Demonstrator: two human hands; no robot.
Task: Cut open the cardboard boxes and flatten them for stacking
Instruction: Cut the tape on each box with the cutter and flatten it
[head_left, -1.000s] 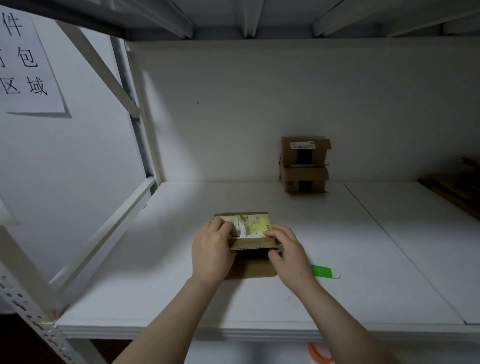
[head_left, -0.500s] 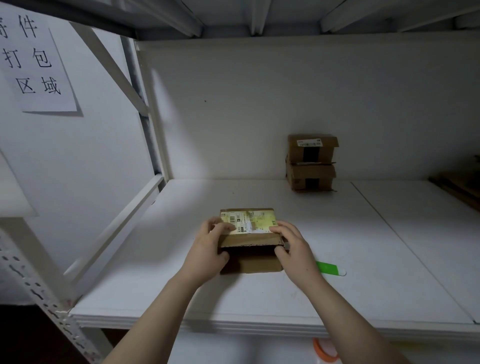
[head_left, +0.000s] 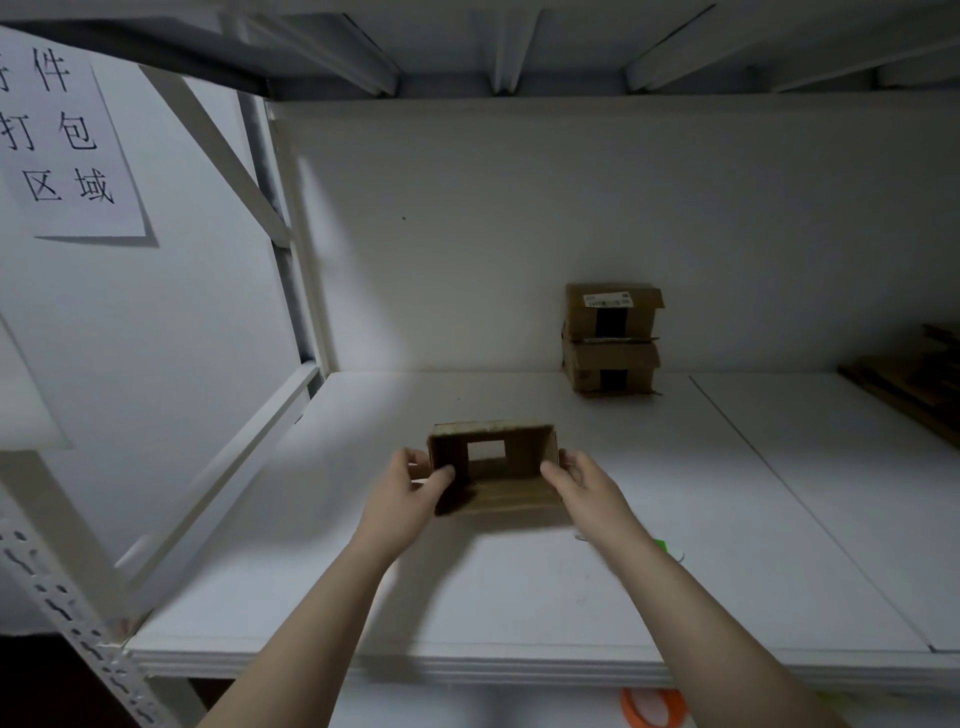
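Newly upended box (head_left: 498, 493), side edges pinched by left hand (head_left: 410, 488), right hand (head_left: 582, 483)

Light: dim, grey; brightest patch on shelf (head_left: 519, 597) and wall (head_left: 467, 234) beside post (head_left: 304, 270); right side darker
Shadows: soft, under box (head_left: 493, 467) and forearms; black below shelf
Blur: right hand (head_left: 587, 483) smeared; left hand (head_left: 410, 483) slightly soft
Distortion: wide-angle; post leans at left edge

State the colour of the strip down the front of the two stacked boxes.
The strip is black, on brown boxes; the head view shows it.
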